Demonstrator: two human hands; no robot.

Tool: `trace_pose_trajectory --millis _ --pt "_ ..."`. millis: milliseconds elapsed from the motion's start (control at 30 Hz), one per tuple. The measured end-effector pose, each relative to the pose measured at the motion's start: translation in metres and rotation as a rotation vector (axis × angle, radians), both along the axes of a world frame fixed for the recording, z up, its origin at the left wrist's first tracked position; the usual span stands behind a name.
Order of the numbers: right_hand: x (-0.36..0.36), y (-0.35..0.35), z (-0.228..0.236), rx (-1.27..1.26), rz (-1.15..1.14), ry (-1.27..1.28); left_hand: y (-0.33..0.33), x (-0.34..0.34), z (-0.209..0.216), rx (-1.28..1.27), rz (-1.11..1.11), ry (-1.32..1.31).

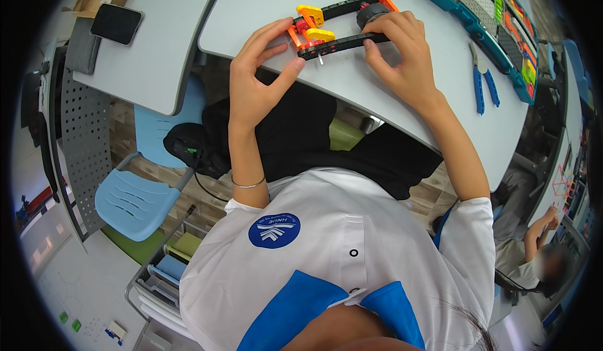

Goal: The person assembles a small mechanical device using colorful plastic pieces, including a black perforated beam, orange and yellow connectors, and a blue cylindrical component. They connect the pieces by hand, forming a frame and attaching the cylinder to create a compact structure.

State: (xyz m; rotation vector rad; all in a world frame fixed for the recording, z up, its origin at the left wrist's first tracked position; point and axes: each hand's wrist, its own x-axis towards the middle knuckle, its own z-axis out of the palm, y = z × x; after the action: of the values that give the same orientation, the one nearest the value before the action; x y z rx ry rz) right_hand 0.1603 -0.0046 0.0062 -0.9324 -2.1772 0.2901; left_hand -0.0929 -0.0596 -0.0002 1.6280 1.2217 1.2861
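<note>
A building-kit frame [342, 40] of black beams lies on the white table in front of me. Its left end carries orange pieces, red pegs and two yellow cams [321, 35]; a short pale axle pokes out below. At its right end sit a dark grey wheel [370, 14] and another orange piece. My left hand [259, 75] spans the frame's left end, its fingertips on the far side and the thumb by the near beam. With curled fingers, my right hand [402, 53] grips the near beam's right end beside the wheel, hiding part of it.
Blue-handled pliers [482, 87] lie on the table to the right. Beyond them stands a teal case [483, 31] of sorted colourful parts. A phone [117, 24] rests on another table at left, near a light blue chair [137, 203]. Another person [527, 257] sits far right.
</note>
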Motion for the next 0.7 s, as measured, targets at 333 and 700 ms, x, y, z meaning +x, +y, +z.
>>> trace_pose_trajectory --millis 333,700 --pt "-0.001 0.000 -0.001 -0.011 -0.008 0.046 0.003 0.010 -0.004 -0.015 0.128 0.055" --pt "-0.002 0.001 0.006 0.071 -0.100 0.045 0.003 0.011 -0.009 0.042 0.151 0.039"
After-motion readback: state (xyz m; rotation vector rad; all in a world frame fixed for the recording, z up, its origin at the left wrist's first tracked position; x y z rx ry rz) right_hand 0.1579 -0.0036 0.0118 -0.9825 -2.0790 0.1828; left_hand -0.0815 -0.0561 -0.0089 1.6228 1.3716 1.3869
